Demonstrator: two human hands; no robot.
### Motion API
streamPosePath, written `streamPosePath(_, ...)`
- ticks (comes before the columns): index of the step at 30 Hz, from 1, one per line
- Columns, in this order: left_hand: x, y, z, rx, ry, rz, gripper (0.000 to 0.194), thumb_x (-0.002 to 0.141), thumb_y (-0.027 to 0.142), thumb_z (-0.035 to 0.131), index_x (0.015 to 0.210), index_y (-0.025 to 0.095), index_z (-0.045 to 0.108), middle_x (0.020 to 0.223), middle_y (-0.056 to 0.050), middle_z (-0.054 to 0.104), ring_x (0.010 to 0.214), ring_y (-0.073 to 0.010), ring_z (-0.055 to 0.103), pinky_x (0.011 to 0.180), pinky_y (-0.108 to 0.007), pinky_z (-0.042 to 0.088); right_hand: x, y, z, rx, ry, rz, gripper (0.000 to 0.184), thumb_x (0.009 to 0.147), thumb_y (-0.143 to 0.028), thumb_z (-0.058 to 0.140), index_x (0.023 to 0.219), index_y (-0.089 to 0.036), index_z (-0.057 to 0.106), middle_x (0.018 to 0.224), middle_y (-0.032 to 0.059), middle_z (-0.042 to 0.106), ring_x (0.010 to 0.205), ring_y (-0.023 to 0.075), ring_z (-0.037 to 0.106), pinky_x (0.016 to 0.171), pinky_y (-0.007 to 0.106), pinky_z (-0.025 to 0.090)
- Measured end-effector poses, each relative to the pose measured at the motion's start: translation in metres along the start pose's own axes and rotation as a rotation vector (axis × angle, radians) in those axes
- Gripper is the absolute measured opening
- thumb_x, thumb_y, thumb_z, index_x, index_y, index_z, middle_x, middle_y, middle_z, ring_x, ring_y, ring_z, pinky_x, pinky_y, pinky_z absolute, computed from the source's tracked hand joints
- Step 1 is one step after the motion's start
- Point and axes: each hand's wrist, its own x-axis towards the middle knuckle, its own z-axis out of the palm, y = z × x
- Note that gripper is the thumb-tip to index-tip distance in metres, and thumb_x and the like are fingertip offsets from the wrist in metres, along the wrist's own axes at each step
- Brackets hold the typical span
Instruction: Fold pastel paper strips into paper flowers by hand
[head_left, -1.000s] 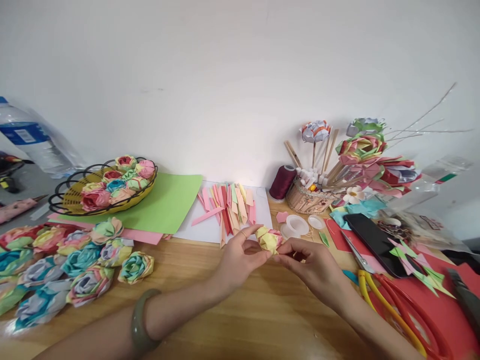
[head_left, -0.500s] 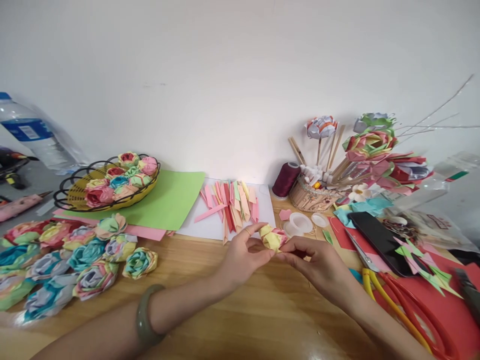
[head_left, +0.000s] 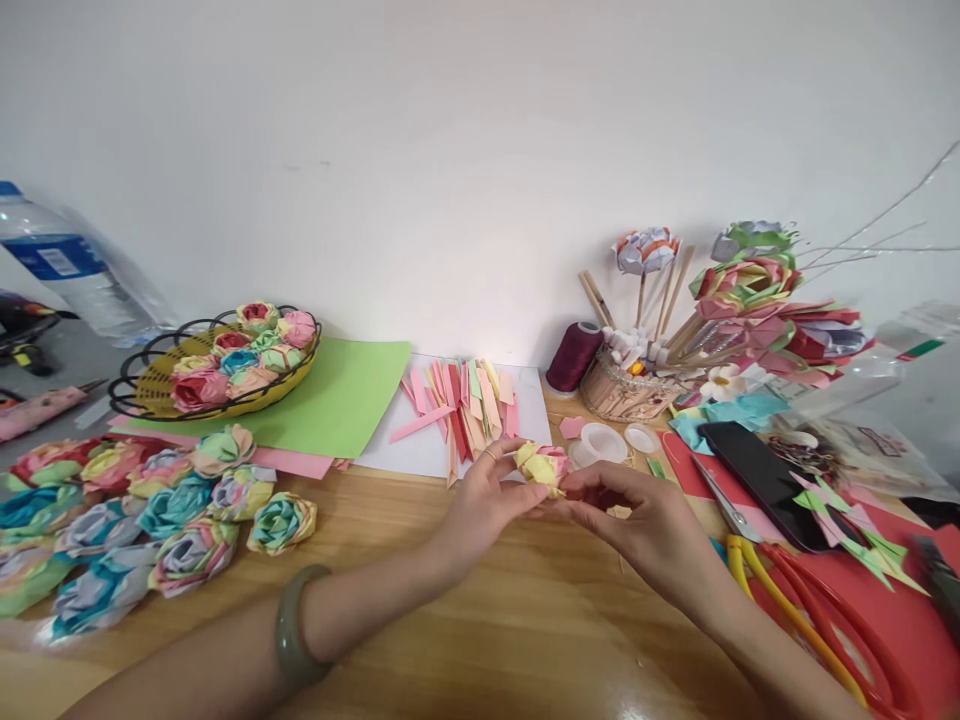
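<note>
A small yellow and pink paper flower [head_left: 541, 465] is held above the wooden table in front of me. My left hand [head_left: 484, 500] grips it from the left, thumb along its near side and fingers behind. From the right, my right hand [head_left: 637, 515] pinches at the flower's lower right edge, where the fingertips of both hands nearly meet. Part of the flower is covered by my fingers. Just beyond it, folded paper strips [head_left: 469, 405] in pink, red, peach and green lie on a white sheet [head_left: 532, 400].
Several finished paper flowers [head_left: 191, 555] lie at left, near a yellow basket [head_left: 142, 385] holding more. At right stand a maroon thread spool [head_left: 574, 358] and a stick-filled holder [head_left: 626, 390]. Small scissors [head_left: 727, 500], a black phone [head_left: 757, 480] and large scissors handles [head_left: 832, 630] lie nearby.
The paper flower has turned slightly between my hands, and my left thumb now presses across its front. My right fingers have shifted a little along its lower edge.
</note>
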Motion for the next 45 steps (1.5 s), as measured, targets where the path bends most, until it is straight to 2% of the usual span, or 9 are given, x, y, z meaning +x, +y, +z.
streamPosePath(5, -0.001, 0.003, 0.001, -0.098, -0.029, -0.061, 0.053, 0.061, 0.024, 0.071, 0.106, 0.018, 0.044, 0.098, -0.006, 0.062, 0.082, -0.0153, 0.060, 0.073, -0.031, 0.046, -0.003, 0.001, 0.000, -0.102, 0.179, -0.153, 0.010, 0.078, -0.028, 0.058, 0.083, -0.019, 0.059, 0.071, 0.0014, 0.062, 0.061, 0.0137, 0.057, 0.056, 0.025, 0.047)
streamPosePath(13, 0.000, 0.000, 0.002, -0.092, -0.048, -0.054, 0.055, 0.054, 0.018, 0.076, 0.100, 0.019, 0.046, 0.095, -0.004, 0.063, 0.086, -0.0153, 0.058, 0.078, -0.031, 0.044, -0.001, -0.004, 0.004, -0.188, 0.096, -0.289, 0.009, 0.085, -0.020, 0.049, 0.078, -0.020, 0.055, 0.070, 0.0024, 0.061, 0.063, 0.0140, 0.057, 0.055, 0.025, 0.047)
streamPosePath(19, 0.001, -0.002, 0.003, -0.096, -0.042, 0.004, 0.053, 0.052, 0.012, 0.075, 0.095, 0.018, 0.045, 0.088, -0.003, 0.063, 0.081, -0.0128, 0.058, 0.077, -0.029, 0.043, -0.004, 0.001, 0.008, -0.379, 0.217, -0.510, 0.009, 0.082, -0.013, 0.051, 0.086, -0.020, 0.054, 0.074, 0.0041, 0.064, 0.065, 0.0153, 0.060, 0.058, 0.027, 0.048)
streamPosePath(23, 0.000, -0.004, 0.002, -0.086, -0.089, 0.049, 0.050, 0.055, 0.012, 0.073, 0.096, 0.018, 0.045, 0.089, -0.003, 0.063, 0.082, -0.0131, 0.058, 0.077, -0.028, 0.044, -0.006, -0.001, 0.006, -0.410, 0.271, -0.614, 0.023, 0.075, -0.005, 0.055, 0.091, -0.022, 0.052, 0.072, 0.0026, 0.064, 0.063, 0.0145, 0.060, 0.057, 0.026, 0.049)
streamPosePath(27, 0.000, -0.005, 0.000, -0.094, -0.090, 0.088, 0.051, 0.056, 0.013, 0.073, 0.098, 0.019, 0.046, 0.091, -0.002, 0.062, 0.082, -0.0128, 0.058, 0.076, -0.027, 0.044, -0.007, -0.004, 0.003, -0.397, 0.313, -0.628, 0.023, 0.072, -0.007, 0.057, 0.090, -0.021, 0.052, 0.071, 0.0034, 0.062, 0.064, 0.0154, 0.059, 0.057, 0.028, 0.049)
streamPosePath(31, 0.000, -0.006, -0.001, -0.098, -0.117, 0.102, 0.051, 0.057, 0.012, 0.073, 0.099, 0.019, 0.046, 0.095, -0.003, 0.060, 0.086, -0.0130, 0.057, 0.080, -0.028, 0.043, -0.005, -0.001, 0.005, -0.438, 0.301, -0.596, 0.023, 0.072, -0.010, 0.059, 0.091, -0.021, 0.054, 0.074, 0.0033, 0.064, 0.066, 0.0155, 0.060, 0.058, 0.027, 0.049)
streamPosePath(39, -0.001, -0.002, 0.005, -0.070, -0.063, 0.084, 0.052, 0.052, 0.014, 0.076, 0.094, 0.020, 0.045, 0.098, -0.003, 0.058, 0.084, -0.0137, 0.057, 0.079, -0.029, 0.044, -0.009, 0.005, 0.007, -0.572, 0.330, -0.703, 0.027, 0.071, -0.007, 0.059, 0.093, -0.021, 0.055, 0.071, 0.0027, 0.066, 0.062, 0.0150, 0.060, 0.058, 0.027, 0.048)
streamPosePath(42, -0.001, -0.001, 0.004, -0.066, -0.042, 0.094, 0.056, 0.051, 0.015, 0.076, 0.098, 0.020, 0.045, 0.103, -0.004, 0.056, 0.084, -0.0140, 0.057, 0.078, -0.029, 0.044, -0.009, 0.000, 0.004, -0.502, 0.367, -0.688, 0.027, 0.071, -0.006, 0.057, 0.091, -0.023, 0.055, 0.070, 0.0017, 0.065, 0.060, 0.0146, 0.061, 0.057, 0.027, 0.048)
streamPosePath(45, -0.001, -0.002, 0.002, -0.057, -0.090, 0.117, 0.058, 0.053, 0.014, 0.076, 0.103, 0.021, 0.047, 0.108, -0.004, 0.055, 0.085, -0.0137, 0.058, 0.081, -0.029, 0.043, -0.009, -0.004, 0.002, -0.378, 0.401, -0.631, 0.027, 0.072, -0.004, 0.053, 0.090, -0.023, 0.054, 0.069, 0.0021, 0.063, 0.061, 0.0147, 0.060, 0.055, 0.027, 0.048)
